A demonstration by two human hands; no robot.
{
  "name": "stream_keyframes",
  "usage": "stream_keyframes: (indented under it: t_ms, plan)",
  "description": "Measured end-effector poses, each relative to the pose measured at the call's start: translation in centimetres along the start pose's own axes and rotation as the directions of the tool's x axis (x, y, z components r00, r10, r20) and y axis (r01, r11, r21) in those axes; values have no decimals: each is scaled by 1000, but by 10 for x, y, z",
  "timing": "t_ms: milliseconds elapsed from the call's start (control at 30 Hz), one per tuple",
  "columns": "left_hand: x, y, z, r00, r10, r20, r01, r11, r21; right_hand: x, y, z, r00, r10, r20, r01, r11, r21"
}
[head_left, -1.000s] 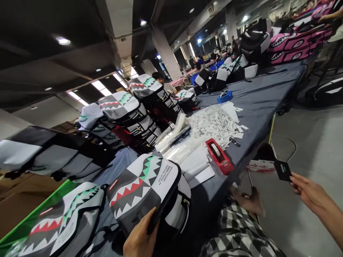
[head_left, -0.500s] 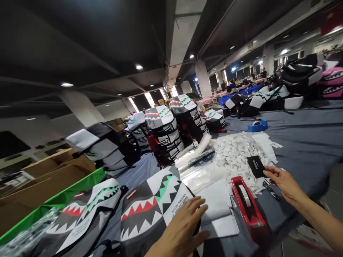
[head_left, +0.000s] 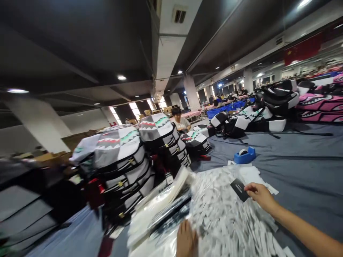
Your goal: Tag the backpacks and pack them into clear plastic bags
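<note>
A small black card [head_left: 239, 190] with pale print is pinched at its edge between the thumb and fingers of my right hand [head_left: 258, 195]. It hovers over a heap of white strips [head_left: 227, 217] in clear plastic. My left hand [head_left: 186, 239], cut off by the bottom edge, reaches forward at the border between that heap and a stack of clear plastic bags [head_left: 155, 217]. Its fingers look extended and lie on the plastic, with no object visible in them.
Stacked shark-mouth backpacks [head_left: 118, 153] stand at left, with another stack [head_left: 158, 132] behind. A blue tape dispenser [head_left: 244, 156] sits on the grey cloth [head_left: 302, 160]. Black-and-white bags [head_left: 238, 125] and pink bags [head_left: 318, 107] lie further back. A person [head_left: 180, 119] sits behind the stacks.
The view has swung forward and left, so the red tape dispenser and near backpacks are out of frame. My left hand has left the backpack for the plastic bags. The right still holds the card.
</note>
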State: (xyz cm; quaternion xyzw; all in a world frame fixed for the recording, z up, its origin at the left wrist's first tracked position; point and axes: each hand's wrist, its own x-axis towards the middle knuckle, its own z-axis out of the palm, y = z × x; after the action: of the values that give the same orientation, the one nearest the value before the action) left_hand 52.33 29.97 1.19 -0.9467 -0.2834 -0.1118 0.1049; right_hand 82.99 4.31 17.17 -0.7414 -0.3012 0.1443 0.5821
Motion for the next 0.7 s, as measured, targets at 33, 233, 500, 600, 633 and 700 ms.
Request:
stream_keyframes:
  t_ms: [33,233,500,600,633,700]
  plan:
    - [-3,-4,30,992,-15,-123,15,1000,2,16,5,-13,1000,1,-7,-1,999,-38]
    - [-38,-21,88,958,-29,-286,52,996,75,171,19,-60,999,24,-44,-32,980,-196]
    - [-34,-16,39,997,-60,-51,67,986,151,353,-21,50,1000,-23,-8,21,986,-167]
    - [-35,-12,43,995,-82,-51,88,988,129,374,-41,96,998,-48,39,51,995,-80]
    - [-34,-9,45,991,-118,-56,124,985,123,375,-45,110,997,-52,57,55,997,-45]
    - [-32,-1,49,974,-215,-64,221,969,114,368,-44,138,994,-51,95,49,998,26]
